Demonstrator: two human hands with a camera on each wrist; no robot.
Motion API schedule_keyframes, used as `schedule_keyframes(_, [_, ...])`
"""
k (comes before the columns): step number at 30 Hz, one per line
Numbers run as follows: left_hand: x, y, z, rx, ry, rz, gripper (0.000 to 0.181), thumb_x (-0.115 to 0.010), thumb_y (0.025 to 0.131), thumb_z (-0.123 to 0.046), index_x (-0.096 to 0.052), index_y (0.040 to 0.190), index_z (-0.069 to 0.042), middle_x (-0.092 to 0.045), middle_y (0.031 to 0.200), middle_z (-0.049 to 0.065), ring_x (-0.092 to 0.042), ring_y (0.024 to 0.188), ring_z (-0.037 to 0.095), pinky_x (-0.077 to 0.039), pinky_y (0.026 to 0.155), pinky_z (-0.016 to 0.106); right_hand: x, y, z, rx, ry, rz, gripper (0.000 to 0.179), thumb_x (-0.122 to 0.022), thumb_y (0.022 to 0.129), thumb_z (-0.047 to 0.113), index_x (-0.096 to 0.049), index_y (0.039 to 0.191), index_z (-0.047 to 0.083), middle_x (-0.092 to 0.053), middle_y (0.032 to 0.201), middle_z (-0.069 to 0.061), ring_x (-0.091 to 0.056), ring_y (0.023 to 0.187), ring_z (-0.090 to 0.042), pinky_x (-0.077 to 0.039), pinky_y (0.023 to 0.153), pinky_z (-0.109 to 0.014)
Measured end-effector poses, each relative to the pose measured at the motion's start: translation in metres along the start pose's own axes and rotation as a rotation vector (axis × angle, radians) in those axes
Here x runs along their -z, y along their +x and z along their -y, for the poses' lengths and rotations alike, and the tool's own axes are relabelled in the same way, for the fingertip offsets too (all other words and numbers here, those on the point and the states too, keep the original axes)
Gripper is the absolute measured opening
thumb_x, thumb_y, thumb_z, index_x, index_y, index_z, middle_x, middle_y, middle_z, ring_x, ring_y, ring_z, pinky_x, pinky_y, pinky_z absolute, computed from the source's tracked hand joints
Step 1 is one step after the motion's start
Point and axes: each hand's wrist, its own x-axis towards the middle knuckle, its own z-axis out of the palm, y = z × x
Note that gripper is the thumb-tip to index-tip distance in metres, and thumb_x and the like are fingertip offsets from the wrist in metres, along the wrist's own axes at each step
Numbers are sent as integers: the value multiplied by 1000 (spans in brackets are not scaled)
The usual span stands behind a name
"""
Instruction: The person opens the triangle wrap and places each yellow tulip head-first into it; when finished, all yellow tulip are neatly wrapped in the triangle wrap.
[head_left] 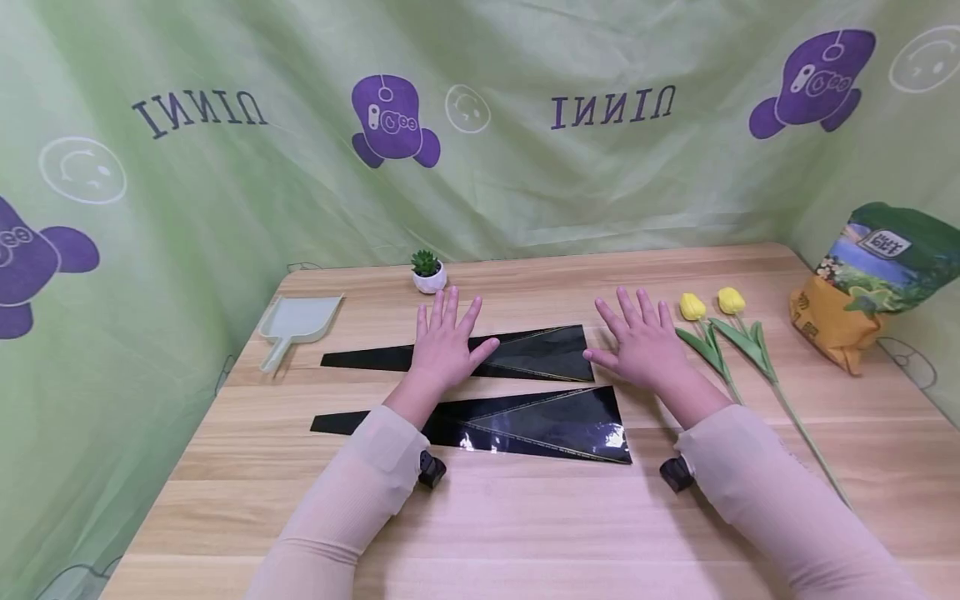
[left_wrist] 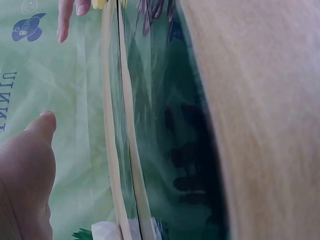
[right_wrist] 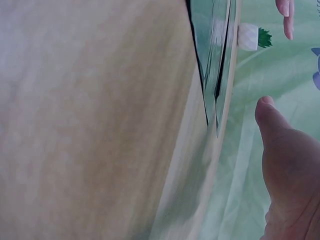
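Two glossy black tapered sleeves lie flat on the table, a far one (head_left: 547,348) and a near one (head_left: 532,425), narrow ends to the left. My left hand (head_left: 445,343), fingers spread, is over the far sleeve and covers part of it; the forearm crosses the near one. To the right of the sleeves, my right hand (head_left: 643,348) is also spread and holds nothing. Beside it lie two yellow tulips (head_left: 692,307) with long green stems, partly behind the right arm. Both wrist views show a thumb (left_wrist: 44,127) held apart from the sleeves.
A small potted succulent (head_left: 430,277) stands at the back. On the left is a pale dustpan (head_left: 300,321). A green and orange bag (head_left: 873,283) stands at the right edge of the wooden table (head_left: 525,533). Green printed cloth (head_left: 525,192) hangs behind.
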Motion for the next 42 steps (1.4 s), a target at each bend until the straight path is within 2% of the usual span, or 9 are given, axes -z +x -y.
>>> schedule_keyframes(8, [-1,0,-4,-16,1,23,75,-35,97,-66,-16,158,-26,2,166,11,6,154,32,3,124,54,4,-6,0,-16,32,-14,86,-45,95,62,-8,159,17,9,163,-21,12,148,-47,13,118,-63])
schedule_keyframes(12, [-6,2,-10,-65,-112,-12,70,-39,99,-58,-28,156,-17,-13,165,14,-5,154,32,-7,125,51,7,-14,-3,-26,140,-98,80,-47,98,55,-18,157,9,-2,162,-27,0,149,-49,2,120,-63])
schedule_keyframes(16, [-10,5,-20,-111,-311,-83,58,-47,101,-44,-44,146,-8,-33,158,15,-26,149,32,-22,123,48,9,-23,-11,-66,250,-194,71,-47,100,49,-30,152,3,-18,158,-30,-19,143,-53,-17,115,-69])
schedule_keyframes(18, [-12,7,-26,-131,-387,-98,53,-49,101,-39,-49,143,-7,-40,154,14,-34,145,31,-28,121,46,10,-28,-16,-94,309,-223,66,-47,101,45,-34,149,1,-24,156,-31,-25,140,-55,-21,111,-71])
schedule_keyframes(21, [-16,12,-38,-166,-456,-75,50,-52,100,-35,-51,141,-6,-44,152,13,-38,143,31,-31,119,44,11,-39,-26,-120,373,-248,61,-48,102,38,-38,146,-1,-30,152,-32,-29,137,-55,-24,110,-71])
schedule_keyframes(26, [-23,19,-56,-212,-485,-3,46,-54,100,-29,-53,140,-7,-47,150,12,-40,142,29,-32,119,42,16,-56,-47,-149,433,-246,57,-46,103,36,-41,144,-3,-39,144,-36,-40,129,-55,-31,104,-70])
schedule_keyframes(30, [-29,23,-66,-218,-468,45,41,-53,102,-27,-56,138,-9,-48,149,10,-41,142,26,-33,118,40,23,-68,-67,-162,472,-174,55,-45,104,32,-40,143,-6,-42,139,-38,-47,119,-55,-40,95,-69])
schedule_keyframes(37, [-41,27,-73,-236,-413,74,36,-56,100,-26,-62,133,-12,-54,146,5,-45,139,23,-34,118,36,25,-82,-107,-215,448,54,56,-45,104,29,-38,140,-13,-45,132,-42,-47,118,-58,-45,91,-64])
schedule_keyframes(42, [-48,30,-71,-243,-380,56,36,-61,98,-27,-64,130,-12,-57,142,2,-47,138,22,-34,118,34,24,-85,-124,-223,422,119,57,-54,99,24,-40,136,-16,-56,113,-37,-59,97,-45,-53,73,-46])
